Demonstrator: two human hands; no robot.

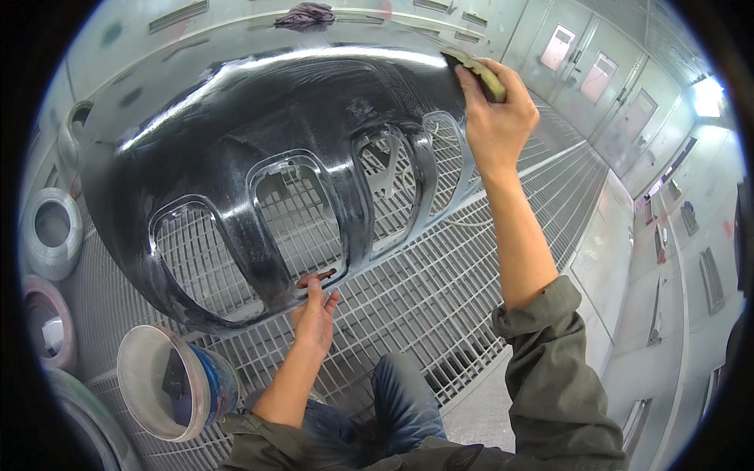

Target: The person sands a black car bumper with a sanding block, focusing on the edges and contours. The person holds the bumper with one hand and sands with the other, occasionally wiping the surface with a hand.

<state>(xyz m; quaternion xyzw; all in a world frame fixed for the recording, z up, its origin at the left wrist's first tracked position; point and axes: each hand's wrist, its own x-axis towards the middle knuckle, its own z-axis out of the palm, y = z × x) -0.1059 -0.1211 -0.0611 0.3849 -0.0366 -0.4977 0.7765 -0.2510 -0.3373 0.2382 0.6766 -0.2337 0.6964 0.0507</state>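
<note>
Near the lower edge, 2 grey-green sleeves and a blue-trousered knee (404, 400) frame the view. Left hand (316, 314) grips the near rim of the black bumper panel (259, 133), fingers curled through an opening. Right hand (496, 110) presses a sanding sponge (477, 69) against the panel's far right edge, fingers closed around it. Beneath lies metal floor grating (424, 298); a white bucket (169, 385) stands near left, a crumpled rag (306, 16) far behind.

Beneath me runs a metal grate floor (440, 298). A white bucket (169, 385) with a blue side stands on it, and grey rings (51, 234) sit on the floor just beyond that bucket.
</note>
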